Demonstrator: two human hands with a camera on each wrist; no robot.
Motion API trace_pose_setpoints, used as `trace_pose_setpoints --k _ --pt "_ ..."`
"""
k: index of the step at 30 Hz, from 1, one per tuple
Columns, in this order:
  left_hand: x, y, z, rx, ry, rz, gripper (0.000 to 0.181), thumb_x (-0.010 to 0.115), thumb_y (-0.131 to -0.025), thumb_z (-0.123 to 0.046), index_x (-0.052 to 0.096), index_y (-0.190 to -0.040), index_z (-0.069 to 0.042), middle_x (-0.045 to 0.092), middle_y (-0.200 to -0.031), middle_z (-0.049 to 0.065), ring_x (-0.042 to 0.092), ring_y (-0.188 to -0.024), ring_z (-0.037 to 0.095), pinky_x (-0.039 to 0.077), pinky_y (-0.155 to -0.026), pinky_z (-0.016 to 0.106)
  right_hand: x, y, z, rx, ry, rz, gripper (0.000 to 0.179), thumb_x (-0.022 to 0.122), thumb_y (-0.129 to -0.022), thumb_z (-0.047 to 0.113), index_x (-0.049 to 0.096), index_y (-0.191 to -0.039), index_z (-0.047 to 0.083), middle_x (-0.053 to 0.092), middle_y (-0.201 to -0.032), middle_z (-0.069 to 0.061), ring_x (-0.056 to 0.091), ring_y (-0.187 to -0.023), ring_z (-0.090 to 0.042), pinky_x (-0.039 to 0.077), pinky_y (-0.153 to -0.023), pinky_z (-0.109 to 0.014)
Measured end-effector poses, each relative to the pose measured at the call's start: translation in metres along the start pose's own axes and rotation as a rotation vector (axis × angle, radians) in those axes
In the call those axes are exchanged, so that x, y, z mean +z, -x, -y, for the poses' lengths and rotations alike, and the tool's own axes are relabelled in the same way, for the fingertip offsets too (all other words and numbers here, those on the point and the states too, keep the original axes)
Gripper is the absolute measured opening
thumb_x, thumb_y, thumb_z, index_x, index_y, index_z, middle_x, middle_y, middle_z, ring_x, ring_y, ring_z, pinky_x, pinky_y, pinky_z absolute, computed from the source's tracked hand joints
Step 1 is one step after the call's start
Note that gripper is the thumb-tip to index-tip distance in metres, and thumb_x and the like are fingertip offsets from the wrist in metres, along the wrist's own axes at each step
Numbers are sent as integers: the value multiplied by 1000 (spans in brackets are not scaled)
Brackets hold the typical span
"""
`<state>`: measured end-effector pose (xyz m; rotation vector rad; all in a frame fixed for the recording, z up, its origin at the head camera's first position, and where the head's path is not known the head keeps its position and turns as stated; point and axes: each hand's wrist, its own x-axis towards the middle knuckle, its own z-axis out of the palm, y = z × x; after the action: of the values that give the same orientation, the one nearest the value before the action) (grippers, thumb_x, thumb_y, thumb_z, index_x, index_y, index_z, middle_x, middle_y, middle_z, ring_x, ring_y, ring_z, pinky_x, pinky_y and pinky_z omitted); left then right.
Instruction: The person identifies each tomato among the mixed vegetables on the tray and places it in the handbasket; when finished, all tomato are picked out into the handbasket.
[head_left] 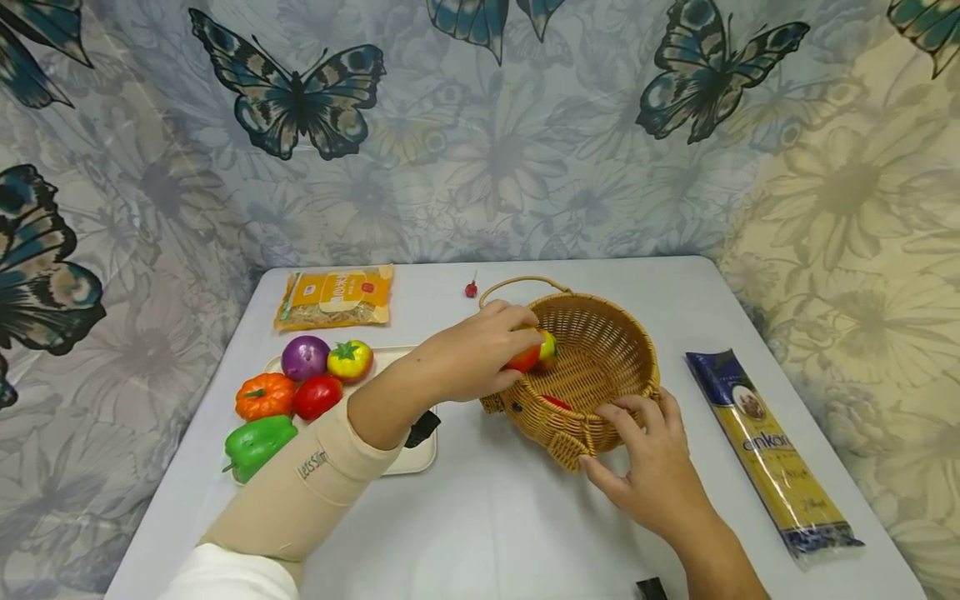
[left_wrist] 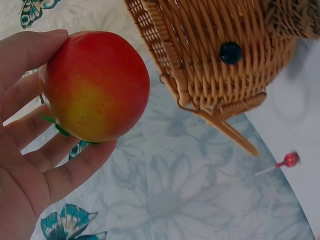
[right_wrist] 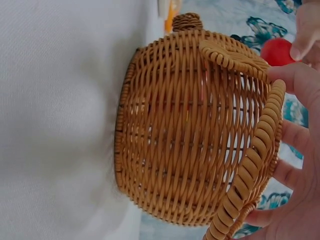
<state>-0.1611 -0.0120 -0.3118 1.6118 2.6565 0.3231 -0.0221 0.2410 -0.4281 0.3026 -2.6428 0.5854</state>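
My left hand [head_left: 476, 354] holds a red-and-yellow tomato [left_wrist: 97, 85] with green leaves, above the near-left rim of a wicker basket [head_left: 600, 342]. In the left wrist view, thumb and fingers are curled around the tomato. The basket is woven brown, with a black button eye [left_wrist: 230, 52] and a thin handle [head_left: 525, 279]. My right hand [head_left: 648, 467] grips the basket's near-right rim, thumb outside and fingers over the edge. Something red [head_left: 557, 402] lies inside the basket, mostly hidden by its wall.
At left, a cream tray [head_left: 420, 462] bears a purple onion [head_left: 305, 358], yellow tomato [head_left: 350, 361], red tomato [head_left: 318, 397], orange pumpkin [head_left: 266, 397] and green pepper [head_left: 258, 446]. Behind are an orange food packet [head_left: 335, 297] and red lollipop [head_left: 471, 289]. A pasta packet [head_left: 772, 454] lies right.
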Motion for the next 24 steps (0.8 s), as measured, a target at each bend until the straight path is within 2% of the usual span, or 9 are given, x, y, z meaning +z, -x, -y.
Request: trace_pose_setpoints --k 7,13,24 --pt "5 -21 -8 28 -35 17 45 72 -97 -23 60 -140 -16 51 -146 6 48 -132 27 50 -104 32 1 0 -1 -6 5 2 56 87 -71 33 66 -119 14 53 -123 -15 32 -131 -54 35 -97 -77" --pt "18 -37 -9 36 -21 44 46 70 -98 -27 59 -142 -18 49 -148 3 46 -136 26 50 -105 32 1 0 -1 1 4 3 57 87 -71 33 66 -119 14 53 -121 -14 33 -130 -51 35 -97 -76" --pt "42 -52 -3 2 -2 113 47 70 -98 -28 59 -143 -18 48 -151 4 44 -138 24 47 -109 31 1 1 -2 3 10 -3 56 86 -71 34 66 -120 15 53 -122 -14 33 -130 -50 35 -98 -74"
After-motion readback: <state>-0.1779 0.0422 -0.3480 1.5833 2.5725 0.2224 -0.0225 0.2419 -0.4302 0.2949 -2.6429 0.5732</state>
